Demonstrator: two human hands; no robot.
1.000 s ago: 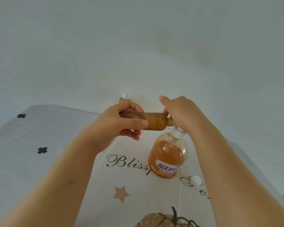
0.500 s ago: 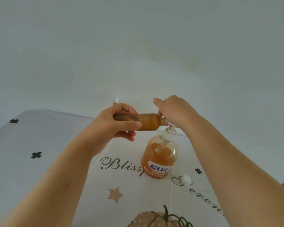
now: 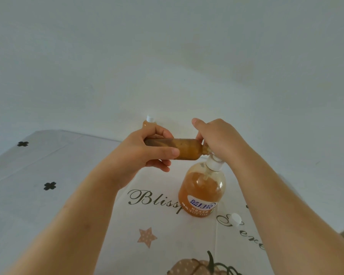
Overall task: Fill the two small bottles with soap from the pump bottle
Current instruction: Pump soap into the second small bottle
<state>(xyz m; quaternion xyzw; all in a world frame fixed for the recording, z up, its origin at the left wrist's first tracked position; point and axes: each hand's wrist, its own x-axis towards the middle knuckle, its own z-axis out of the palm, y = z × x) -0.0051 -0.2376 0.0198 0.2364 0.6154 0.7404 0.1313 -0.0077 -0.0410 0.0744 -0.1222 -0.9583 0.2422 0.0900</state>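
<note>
1. Pale bare wall (image 3: 167,56) fills the upper half. Below it is a worktop (image 3: 38,211) under a white cloth printed with script lettering, one dotted star (image 3: 146,236), one pumpkin (image 3: 189,267) at the bottom edge and two black crosses (image 3: 49,185) on the left.
2. One pump bottle (image 3: 203,193) stands upright on the cloth right of centre, with amber soap inside, a white collar and a blue-and-white label.
3. There are two small bottles. The first small bottle (image 3: 187,148) is held level in the air, up and left of the pump, its neck pointing right toward the pump head. The second small bottle (image 3: 148,125) stands upright behind the left hand, mostly hidden.
4. There are two white caps: one on the second small bottle, and one loose cap (image 3: 235,218) lying just right of the pump bottle's base.
5. The left hand (image 3: 143,153) has its grip wrapped round the base end of the first small bottle, thumb across the front.
6. The right hand (image 3: 220,137) has its grip curled down over the pump head, hiding the spout and the bottle's mouth, so I cannot tell whether they meet.
</note>
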